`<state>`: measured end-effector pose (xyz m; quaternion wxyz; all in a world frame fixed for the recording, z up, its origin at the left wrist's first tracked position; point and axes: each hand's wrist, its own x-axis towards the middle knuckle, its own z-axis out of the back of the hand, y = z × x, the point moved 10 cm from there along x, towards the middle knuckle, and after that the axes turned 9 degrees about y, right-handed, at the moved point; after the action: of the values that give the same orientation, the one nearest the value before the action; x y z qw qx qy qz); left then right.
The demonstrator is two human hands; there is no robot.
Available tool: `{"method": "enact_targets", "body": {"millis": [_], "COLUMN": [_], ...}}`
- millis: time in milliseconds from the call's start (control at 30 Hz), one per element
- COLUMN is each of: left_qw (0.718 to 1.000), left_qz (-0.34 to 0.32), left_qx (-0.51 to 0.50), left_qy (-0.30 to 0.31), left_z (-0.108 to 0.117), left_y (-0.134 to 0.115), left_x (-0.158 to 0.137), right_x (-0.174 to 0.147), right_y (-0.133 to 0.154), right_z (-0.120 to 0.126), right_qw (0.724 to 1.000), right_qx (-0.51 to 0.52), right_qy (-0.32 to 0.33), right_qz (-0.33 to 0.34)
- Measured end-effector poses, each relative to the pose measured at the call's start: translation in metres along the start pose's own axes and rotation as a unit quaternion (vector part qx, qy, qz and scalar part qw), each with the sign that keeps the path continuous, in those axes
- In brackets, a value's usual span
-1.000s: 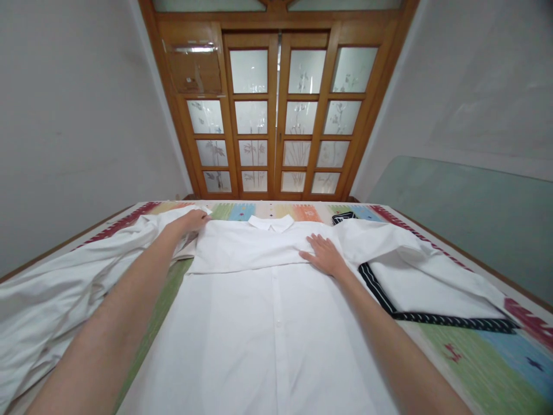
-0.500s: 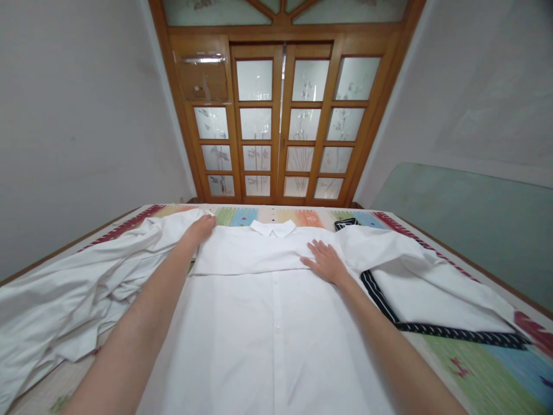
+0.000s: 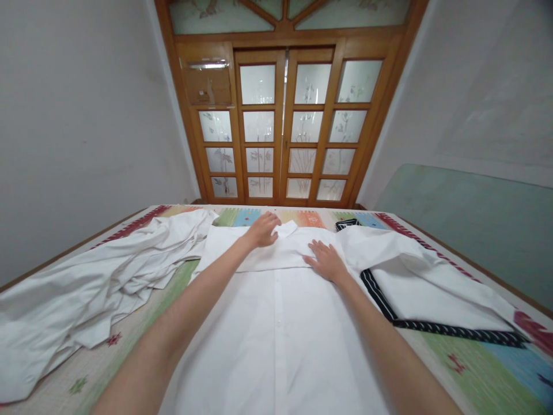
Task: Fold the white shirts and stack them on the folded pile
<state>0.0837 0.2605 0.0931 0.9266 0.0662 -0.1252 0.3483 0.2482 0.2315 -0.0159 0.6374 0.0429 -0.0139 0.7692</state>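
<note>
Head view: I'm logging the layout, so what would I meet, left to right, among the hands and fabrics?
Crumpled white garment → left hand → right hand → black-and-white striped band. The buttoned white shirt, spanning beneath both hands, is left out.

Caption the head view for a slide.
Left hand at the collar of a spread-out white shirt, right hand resting on it.

"What colour's that shirt?"

"Plain white, same as the rumpled cloth."

"And that trim?"

"Black, with white stripes and dashes. The cover is the busy one: green, blue, orange and cream patches, little red motifs, jagged dark-red border."

"Those doors are warm orange-brown."

"Yes, with pale panes patterned in plant shapes."
</note>
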Motion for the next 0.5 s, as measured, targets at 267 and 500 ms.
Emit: {"method": "enact_targets", "body": {"millis": [267,500], "left_qw": [0.988,0.995], "left_qz": [-0.046,-0.006], "left_qx": [-0.053,-0.054], "left_qy": [0.138,0.084], "left_z": [-0.078,-0.078], "left_y": [-0.089,-0.087], "left_x": [0.011,0.008], "right_x": [0.000,0.001], "right_y": [-0.002,-0.020], "right_z": [0.001,0.002], "right_qw": [0.999,0.997], "right_qx": [0.038,0.052], "right_qy": [0.018,-0.050], "right_qz": [0.014,-0.029]}}
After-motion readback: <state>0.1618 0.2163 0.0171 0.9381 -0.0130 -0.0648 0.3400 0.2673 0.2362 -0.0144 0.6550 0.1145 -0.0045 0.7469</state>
